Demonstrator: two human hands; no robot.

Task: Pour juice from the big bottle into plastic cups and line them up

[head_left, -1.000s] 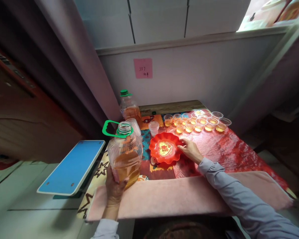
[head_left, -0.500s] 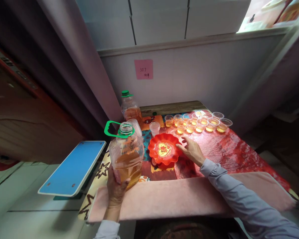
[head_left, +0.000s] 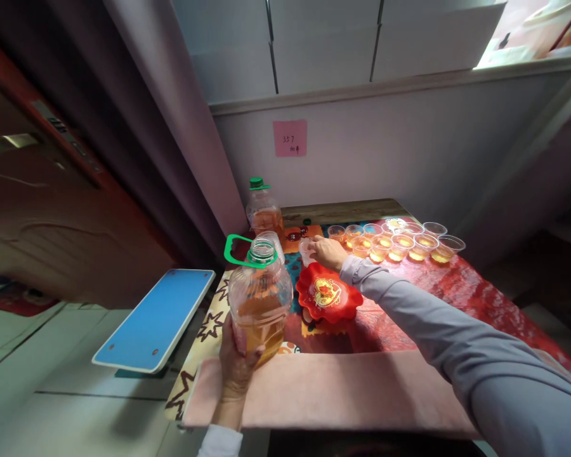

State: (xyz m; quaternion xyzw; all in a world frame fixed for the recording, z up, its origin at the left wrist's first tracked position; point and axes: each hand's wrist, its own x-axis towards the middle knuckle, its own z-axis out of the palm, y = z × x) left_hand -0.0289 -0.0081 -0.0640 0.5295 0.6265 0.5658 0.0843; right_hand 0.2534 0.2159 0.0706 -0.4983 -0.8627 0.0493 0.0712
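Note:
My left hand is wrapped round the lower side of a clear plastic jug, which has a green handle, no cap and amber liquid inside. Past a red scalloped plate, my right hand reaches to a small stack of clear plastic cups, its fingers closed at the rim. The fingertips partly hide those cups. To the right of this hand stand several plastic cups holding amber liquid, grouped in rows.
A second jug with a green cap stands at the back left. More clear cups show behind the front jug. A pink cloth covers the table's near edge. Left of the table is a blue stool.
My right hand has moved from the red plate's right edge up and left to the small cup stack. My left hand still grips the jug. The view has shifted slightly.

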